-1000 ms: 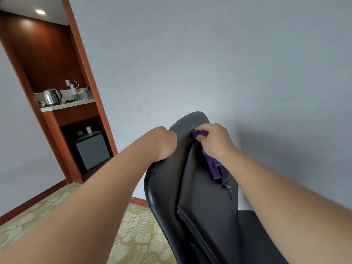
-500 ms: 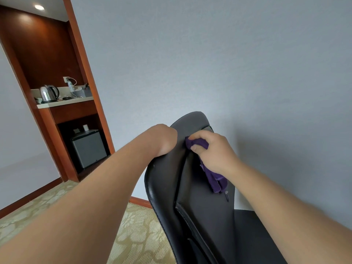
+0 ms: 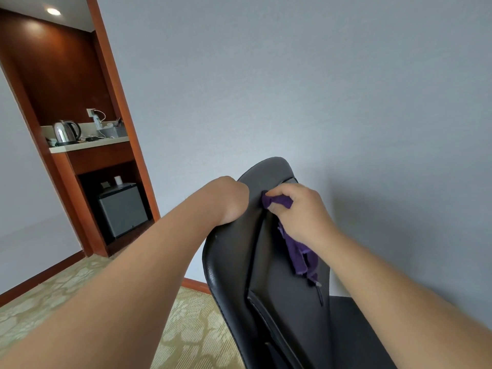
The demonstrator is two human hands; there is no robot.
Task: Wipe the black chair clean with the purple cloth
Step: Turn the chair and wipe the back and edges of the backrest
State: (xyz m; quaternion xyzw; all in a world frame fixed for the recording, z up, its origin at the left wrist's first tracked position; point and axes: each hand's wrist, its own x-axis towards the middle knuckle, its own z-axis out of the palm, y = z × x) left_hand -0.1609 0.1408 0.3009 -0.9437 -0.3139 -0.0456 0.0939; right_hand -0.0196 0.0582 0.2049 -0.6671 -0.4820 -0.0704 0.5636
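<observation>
Grey wall behind. Fingers (image 3: 278,192) of the right hand (image 3: 302,218) curl round the purple cloth (image 3: 279,202), pressing it to the black chair (image 3: 282,275) high on its backrest, tail hanging. The left hand (image 3: 229,199) rests on the backrest edge, its grip hidden. A wooden niche (image 3: 61,75) holds a kettle (image 3: 65,132) on its worktop (image 3: 87,147).

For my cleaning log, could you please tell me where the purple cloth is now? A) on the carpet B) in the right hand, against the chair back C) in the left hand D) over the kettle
B: the right hand grips the purple cloth against the black chair.
</observation>
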